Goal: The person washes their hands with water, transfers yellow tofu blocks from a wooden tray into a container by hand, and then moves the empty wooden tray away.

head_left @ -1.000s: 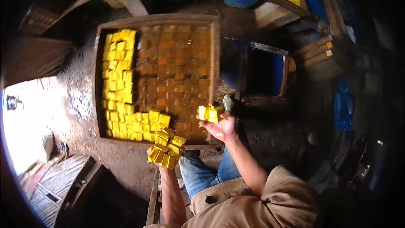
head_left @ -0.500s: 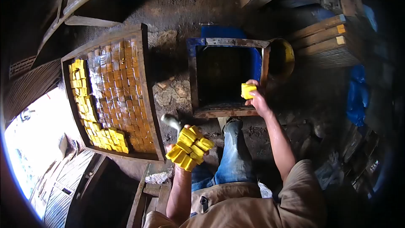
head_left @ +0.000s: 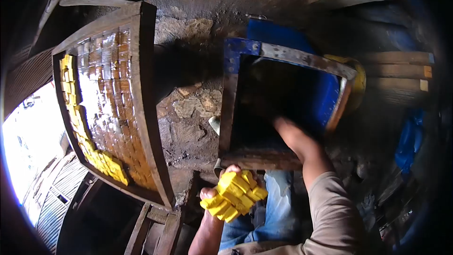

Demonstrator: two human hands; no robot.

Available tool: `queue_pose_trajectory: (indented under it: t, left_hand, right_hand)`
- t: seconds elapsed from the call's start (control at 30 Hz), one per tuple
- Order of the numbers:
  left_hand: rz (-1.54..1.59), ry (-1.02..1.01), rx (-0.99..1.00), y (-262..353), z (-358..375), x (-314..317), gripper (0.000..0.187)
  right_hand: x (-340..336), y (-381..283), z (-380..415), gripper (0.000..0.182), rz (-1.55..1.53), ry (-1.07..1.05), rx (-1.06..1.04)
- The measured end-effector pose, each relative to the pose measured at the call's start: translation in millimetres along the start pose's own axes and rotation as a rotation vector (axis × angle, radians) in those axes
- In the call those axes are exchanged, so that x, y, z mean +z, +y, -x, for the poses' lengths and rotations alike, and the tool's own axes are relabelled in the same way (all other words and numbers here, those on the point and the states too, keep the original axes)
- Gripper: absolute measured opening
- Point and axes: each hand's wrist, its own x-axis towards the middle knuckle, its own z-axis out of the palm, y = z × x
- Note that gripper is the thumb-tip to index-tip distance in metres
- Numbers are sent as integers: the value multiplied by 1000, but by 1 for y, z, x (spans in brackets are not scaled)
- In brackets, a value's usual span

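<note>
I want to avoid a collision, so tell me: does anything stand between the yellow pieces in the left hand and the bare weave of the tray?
Yes: the raised wooden frame of the tray, on the side nearest the yellow pieces. They would probably need lifting over it; nothing else visibly blocks the way.

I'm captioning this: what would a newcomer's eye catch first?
Yellow blocks heaped in the left hand, low at centre, stand out first. Next comes the frame right of centre, the right arm sunk in its dark opening. At left a glossy woven tray shines, more blocks along its left edge.
</note>
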Motion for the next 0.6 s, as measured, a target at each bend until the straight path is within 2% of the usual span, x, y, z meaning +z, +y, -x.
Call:
queue_pose_trajectory:
  t: [0.03, 0.07, 0.1, 0.23, 0.37, 0.47, 0.53, 0.6]
  left_hand:
    - [25, -14, -5, 1, -4, -2, 85]
    - [-122, 109, 42, 0, -5, -2, 80]
    - [-138, 135, 37, 0, -6, -6, 80]
    - [-96, 125, -8, 0, -9, -13, 80]
    - [-107, 131, -17, 0, -9, -12, 81]
    - [-100, 50, -31, 0, -21, -9, 81]
    - [44, -159, -70, -2, -42, -2, 86]
    - [50, -24, -115, -1, -57, -5, 82]
  right_hand:
    - [7, 6, -6, 36, 22, -2, -24]
    - [13, 10, -10, 36, 39, -18, -22]
    - [20, 15, -13, 35, 54, -47, 2]
    - [20, 18, -22, 32, 72, -129, 137]
    - [5, 14, -12, 30, -29, -104, 287]
    - [-46, -15, -5, 29, -267, 15, 470]
    - [-97, -55, -5, 28, -476, 109, 580]
    - [-161, -117, -8, 27, -586, 168, 571]
